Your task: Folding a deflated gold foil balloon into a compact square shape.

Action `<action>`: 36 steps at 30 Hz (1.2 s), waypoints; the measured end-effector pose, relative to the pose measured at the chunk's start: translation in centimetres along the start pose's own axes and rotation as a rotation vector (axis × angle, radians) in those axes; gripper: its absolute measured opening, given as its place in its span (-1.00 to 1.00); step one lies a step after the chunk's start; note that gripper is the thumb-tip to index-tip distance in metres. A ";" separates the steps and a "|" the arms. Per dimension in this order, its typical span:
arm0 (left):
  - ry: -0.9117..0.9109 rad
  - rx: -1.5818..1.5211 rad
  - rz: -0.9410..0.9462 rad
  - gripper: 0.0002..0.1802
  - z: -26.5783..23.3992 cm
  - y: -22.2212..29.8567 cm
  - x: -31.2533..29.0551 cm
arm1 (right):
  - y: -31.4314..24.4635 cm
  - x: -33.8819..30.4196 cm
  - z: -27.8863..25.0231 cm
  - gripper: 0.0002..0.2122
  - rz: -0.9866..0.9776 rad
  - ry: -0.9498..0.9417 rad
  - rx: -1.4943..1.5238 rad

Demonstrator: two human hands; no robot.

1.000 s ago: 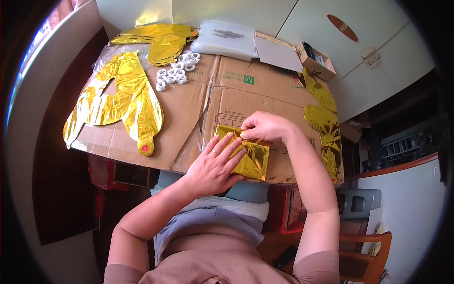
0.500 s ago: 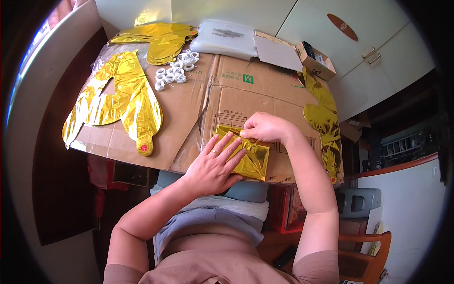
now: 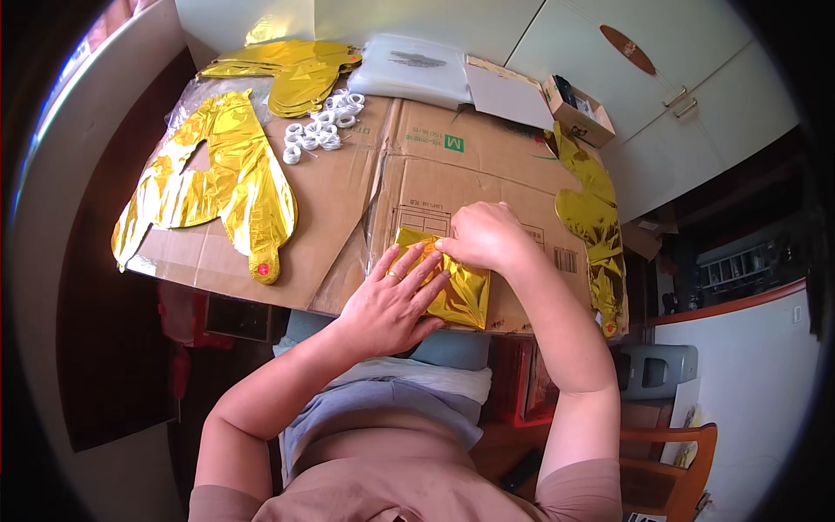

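A gold foil balloon [image 3: 467, 300], folded into a roughly square packet, lies near the front edge of the cardboard. Flat on its left part rests my left hand [image 3: 390, 303], fingers stretched out and a ring on one of them. My right hand [image 3: 487, 237] is closed at the packet's far edge, its thumb against the foil beside my left fingertips. The curled fingers hide just how the foil is gripped there.
Flattened cardboard [image 3: 339, 209] covers the table. A letter-shaped gold balloon [image 3: 248, 187] lies left, stacked gold foil [image 3: 304, 87] behind it. White string coils [image 3: 326, 129], clear plastic bags [image 3: 409, 70] and a small box [image 3: 581, 113] sit farther back. Another gold balloon [image 3: 591, 217] lies right.
My right hand has shifted slightly and turned over more, its knuckles now up and its fingers curled further out of sight. My left hand stays pressed on the foil.
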State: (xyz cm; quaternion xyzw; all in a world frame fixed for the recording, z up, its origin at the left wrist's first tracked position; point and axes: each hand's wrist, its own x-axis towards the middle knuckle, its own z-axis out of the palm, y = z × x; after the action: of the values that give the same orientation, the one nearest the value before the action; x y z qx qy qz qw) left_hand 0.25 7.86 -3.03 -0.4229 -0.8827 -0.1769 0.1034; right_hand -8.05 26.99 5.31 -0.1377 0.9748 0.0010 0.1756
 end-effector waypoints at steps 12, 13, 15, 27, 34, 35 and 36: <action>0.095 -0.137 -0.048 -0.44 -0.2 -0.1 0.8 | 4.1 -4.5 3.9 -0.66 0.196 0.326 0.636; 0.111 -0.153 -0.054 -0.47 -0.1 -0.1 1.2 | 4.7 -4.6 4.5 -0.66 0.183 0.346 0.645; 0.156 -0.139 -0.064 -0.53 -0.1 -0.1 2.0 | 5.2 -4.8 5.3 -0.67 0.150 0.381 0.664; 0.035 -0.033 -0.011 -0.27 0.8 -1.2 3.0 | -0.7 -7.2 10.6 -0.44 -0.076 0.697 0.237; -0.023 -0.012 0.021 -0.21 0.6 -1.5 2.5 | -0.6 -8.2 11.9 -0.33 0.022 0.535 0.160; -0.027 -0.015 0.025 -0.20 0.4 -1.5 2.5 | -0.3 -8.3 11.8 -0.33 0.015 0.536 0.169; -0.031 -0.020 0.029 -0.18 0.3 -1.5 2.4 | 0.0 -8.5 11.8 -0.33 0.008 0.536 0.180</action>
State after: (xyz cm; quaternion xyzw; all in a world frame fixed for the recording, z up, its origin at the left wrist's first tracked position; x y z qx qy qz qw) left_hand -2.42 8.82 -2.87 -0.4395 -0.8761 -0.1775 0.0880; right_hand 3.61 29.90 -2.81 -0.1129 0.9832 -0.1211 -0.0769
